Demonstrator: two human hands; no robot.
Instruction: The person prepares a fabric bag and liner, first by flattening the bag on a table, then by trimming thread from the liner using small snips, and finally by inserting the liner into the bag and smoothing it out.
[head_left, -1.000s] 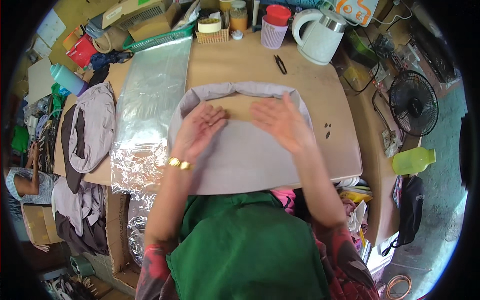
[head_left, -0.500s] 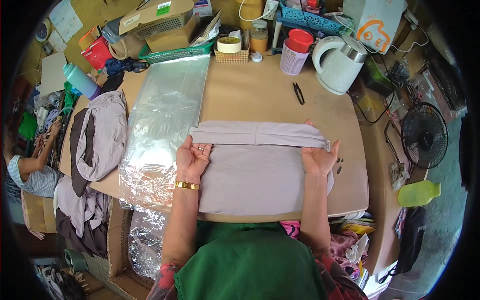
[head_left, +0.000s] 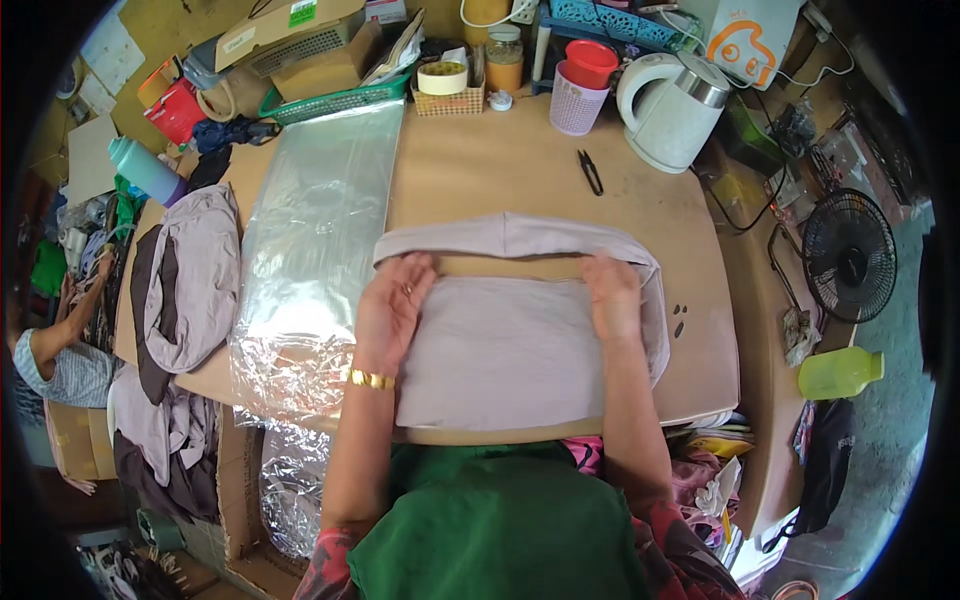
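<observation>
A light mauve-grey piece of fabric [head_left: 500, 350] lies folded on the table in front of me, its lower part flat. Its far edge forms a long band with a seam in the middle, raised in an arch, and brown tabletop shows through the gap below it. My left hand [head_left: 393, 305] is at the band's left end, fingers curled against the cloth; a ring and a gold bracelet show. At the right end, my right hand [head_left: 613, 298] has its fingers bent in against the band. The fingertips are partly hidden and slightly blurred.
Clear plastic sheets [head_left: 320, 200] lie left of the fabric, with more mauve and dark garments [head_left: 195, 280] beyond. Black thread snips [head_left: 591, 173], a purple cup [head_left: 577, 108] and a white kettle [head_left: 672, 115] are at the back right. A fan [head_left: 850, 255] stands right; another person [head_left: 65, 355] sits left.
The band has lifted and spread away from the lower panel, opening a gap. Both hands have turned from palms up to fingers inward, the right shifting slightly left. The view has shifted slightly.
</observation>
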